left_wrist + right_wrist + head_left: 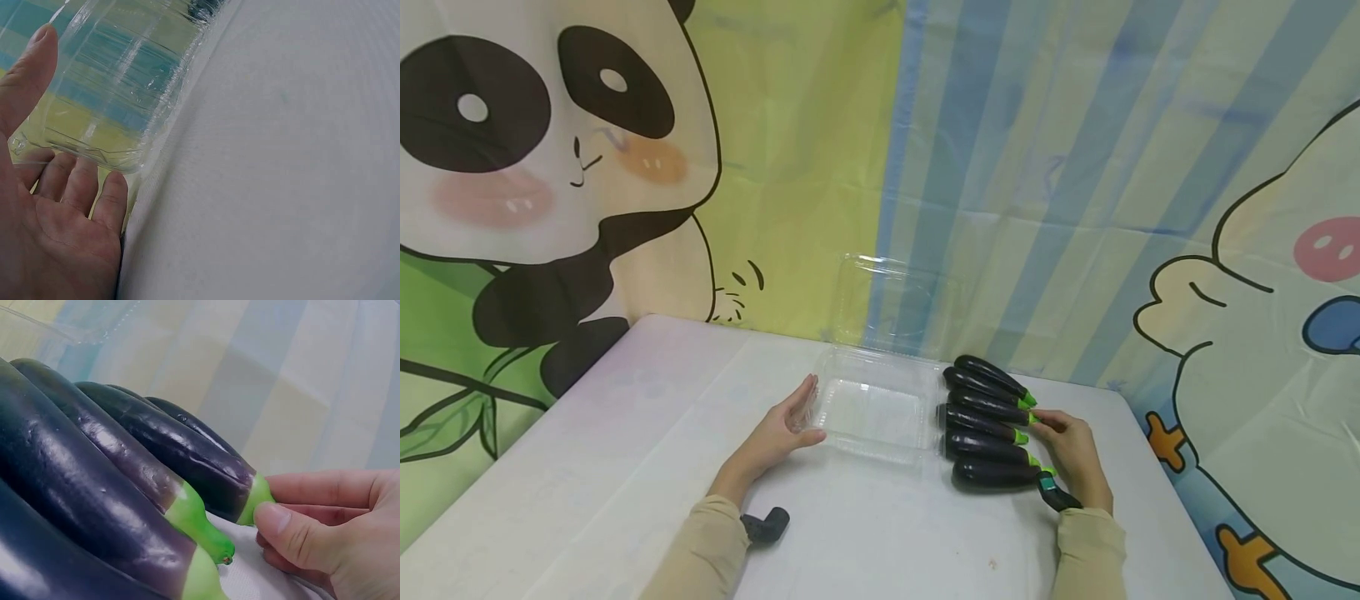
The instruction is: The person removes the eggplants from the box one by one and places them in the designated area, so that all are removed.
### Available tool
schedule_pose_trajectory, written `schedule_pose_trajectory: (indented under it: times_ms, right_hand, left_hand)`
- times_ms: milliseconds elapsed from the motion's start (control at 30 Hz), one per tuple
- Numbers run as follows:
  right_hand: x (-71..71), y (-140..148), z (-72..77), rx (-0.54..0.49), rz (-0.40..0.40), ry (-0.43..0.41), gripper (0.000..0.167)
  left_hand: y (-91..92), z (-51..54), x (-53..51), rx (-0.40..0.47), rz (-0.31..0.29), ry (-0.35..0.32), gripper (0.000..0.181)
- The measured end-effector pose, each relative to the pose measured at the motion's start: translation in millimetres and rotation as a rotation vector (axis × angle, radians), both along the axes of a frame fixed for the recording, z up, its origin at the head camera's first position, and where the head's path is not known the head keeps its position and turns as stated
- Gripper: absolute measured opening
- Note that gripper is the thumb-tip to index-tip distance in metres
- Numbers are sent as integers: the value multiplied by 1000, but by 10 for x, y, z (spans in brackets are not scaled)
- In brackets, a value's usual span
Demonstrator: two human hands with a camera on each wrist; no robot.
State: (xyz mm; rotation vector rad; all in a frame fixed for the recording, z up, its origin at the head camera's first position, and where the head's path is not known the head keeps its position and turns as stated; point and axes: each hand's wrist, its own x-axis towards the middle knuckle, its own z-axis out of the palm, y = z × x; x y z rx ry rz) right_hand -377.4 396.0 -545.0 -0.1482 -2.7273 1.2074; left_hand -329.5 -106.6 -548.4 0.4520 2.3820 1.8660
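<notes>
A clear plastic clamshell box (874, 412) stands on the table with its lid (887, 308) raised at the back. My left hand (775, 433) touches the box's left side, the thumb held apart toward the front; in the left wrist view the fingers (80, 184) lie against the box's end wall. Right of the box, several dark purple eggplants (992, 475) lie side by side in a row, green stem ends to the right. With thumb and fingers my right hand (1071, 454) pinches the green stem end of one eggplant (187, 456) in the row's middle.
The white table (850, 533) meets a printed cloth backdrop (1052, 183) just behind the box. A dark wrist-worn device (766, 527) sits at the left wrist, and another (1058, 493) at the right, close to the front eggplant.
</notes>
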Motion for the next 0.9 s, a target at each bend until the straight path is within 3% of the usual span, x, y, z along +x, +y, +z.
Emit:
schedule_pose_trajectory:
  times_ms: [167, 633, 900]
  right_hand:
    - [-6, 7, -17, 74, 19, 43, 29]
    - [20, -36, 33, 34, 8, -7, 31]
    - [18, -42, 14, 98, 11, 43, 26]
  left_hand:
    - [8, 36, 26, 1, 9, -11, 99]
    - [4, 24, 12, -8, 7, -7, 98]
    - [18, 21, 1, -9, 20, -22, 97]
